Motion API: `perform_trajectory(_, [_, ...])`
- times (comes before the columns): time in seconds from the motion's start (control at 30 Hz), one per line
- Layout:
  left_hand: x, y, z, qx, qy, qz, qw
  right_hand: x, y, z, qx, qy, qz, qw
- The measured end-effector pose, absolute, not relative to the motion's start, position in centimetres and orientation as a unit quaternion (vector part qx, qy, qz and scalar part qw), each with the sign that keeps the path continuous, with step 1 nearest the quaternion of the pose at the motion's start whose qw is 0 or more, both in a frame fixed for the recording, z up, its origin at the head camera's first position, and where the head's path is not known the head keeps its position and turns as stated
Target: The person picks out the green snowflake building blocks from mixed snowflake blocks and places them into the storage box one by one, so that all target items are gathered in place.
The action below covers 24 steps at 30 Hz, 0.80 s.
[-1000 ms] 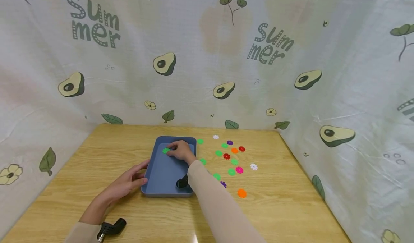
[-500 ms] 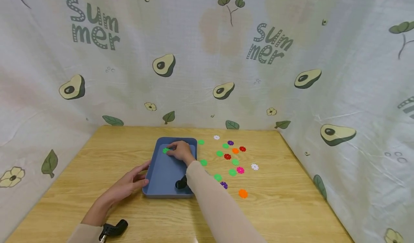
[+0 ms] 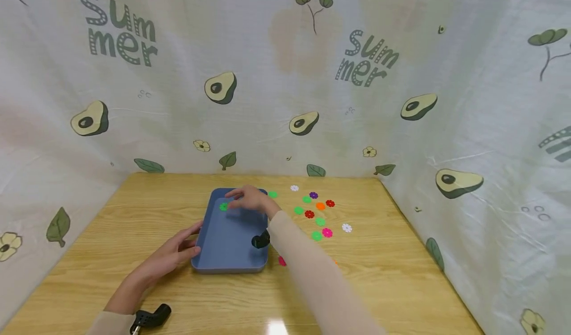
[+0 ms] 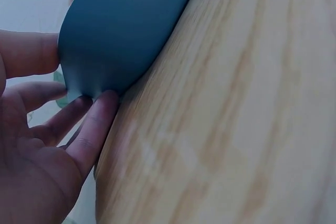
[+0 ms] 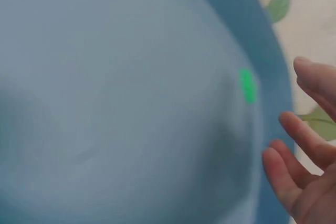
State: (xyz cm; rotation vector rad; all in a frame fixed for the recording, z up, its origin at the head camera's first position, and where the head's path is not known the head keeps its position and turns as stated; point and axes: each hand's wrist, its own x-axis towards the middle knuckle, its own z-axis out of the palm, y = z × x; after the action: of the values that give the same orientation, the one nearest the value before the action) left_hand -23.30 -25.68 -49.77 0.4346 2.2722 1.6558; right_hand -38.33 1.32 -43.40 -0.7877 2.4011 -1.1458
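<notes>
A blue rectangular tray (image 3: pixel 229 243) sits on the table, with one green flower-shaped disc (image 3: pixel 223 206) lying on its floor near the far left corner. My right hand (image 3: pixel 251 199) hovers over the tray's far end, fingers spread and holding nothing. In the right wrist view, the green disc (image 5: pixel 247 86) lies by the tray wall, apart from the fingertips (image 5: pixel 273 161). My left hand (image 3: pixel 171 253) is at the tray's left side. Seen from the left wrist, its straight fingers and thumb touch the outer wall of the tray (image 4: pixel 121 30).
Several flower-shaped discs lie scattered right of the tray, among them a pink disc (image 3: pixel 327 232), a white disc (image 3: pixel 346 228) and a red disc (image 3: pixel 310 214). The right sleeve (image 3: pixel 308 270) covers part of that area. A printed curtain (image 3: pixel 267 77) encloses the wooden table (image 3: pixel 169 196).
My right hand has let go of the green disc, which stays in the tray. The hand has lifted slightly with its fingers spread. The left hand keeps its place at the tray.
</notes>
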Motion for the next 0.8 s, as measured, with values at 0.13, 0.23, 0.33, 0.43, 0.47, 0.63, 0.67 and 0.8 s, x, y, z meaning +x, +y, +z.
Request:
perform_trajectory(0.13, [-23.2, -25.8, -49.7, 0.15, 0.796, 0.569, 0.14, -38.6, 3.1, -41.3, -0.307, 0.844, -0.404, 0.174])
perform_trajectory(0.23, [-23.2, -25.8, -49.7, 0.148, 0.802, 0.563, 0.136, -38.8, 5.0, -40.4, -0.305, 0.846, -0.408, 0.159])
perform_trajectory(0.33, [-23.2, -25.8, -49.7, 0.149, 0.804, 0.56, 0.133, -38.9, 7.2, -40.1, -0.299, 0.847, -0.415, 0.141])
perform_trajectory(0.43, [-23.2, -25.7, -49.5, 0.155, 0.802, 0.561, 0.132, -39.2, 9.4, -40.5, -0.295, 0.848, -0.425, 0.115])
perform_trajectory(0.47, [-23.2, -25.7, -49.5, 0.158, 0.803, 0.56, 0.132, -39.4, 10.0, -40.6, -0.293, 0.849, -0.427, 0.106])
perform_trajectory(0.63, [-23.2, -25.7, -49.3, 0.157, 0.804, 0.559, 0.129, -40.1, 12.5, -41.7, -0.273, 0.857, -0.431, 0.068])
perform_trajectory(0.67, [-23.2, -25.7, -49.4, 0.158, 0.804, 0.558, 0.128, -40.3, 12.9, -42.0, -0.271, 0.859, -0.43, 0.065])
perform_trajectory(0.8, [-23.2, -25.8, -49.5, 0.157, 0.805, 0.558, 0.129, -41.0, 13.9, -43.2, -0.264, 0.861, -0.428, 0.074])
